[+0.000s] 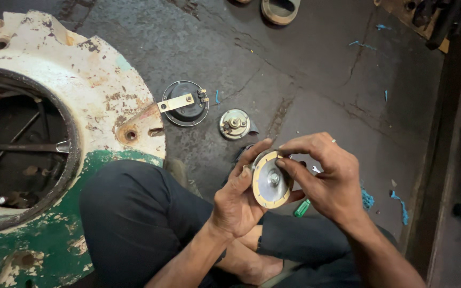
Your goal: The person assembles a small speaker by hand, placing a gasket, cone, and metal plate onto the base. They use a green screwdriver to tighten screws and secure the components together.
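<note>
My left hand (237, 198) holds a round metal disc (269, 181) with a brass-coloured rim and a small nut at its centre, gripping it from the left edge. My right hand (326, 178) pinches the disc's upper right rim with thumb and fingers. On the dark floor beyond my hands lie a black round horn body (186, 103) with a brass bracket and a smaller silver round part (234, 124). A green-handled tool (301, 208) pokes out under my right hand.
A large rusty white and green ring-shaped casing (76, 90) fills the left side. My knee in dark trousers (129, 208) is in the foreground. Bits of blue string (401, 205) lie on the floor. A metal ring (279, 9) sits at the top edge.
</note>
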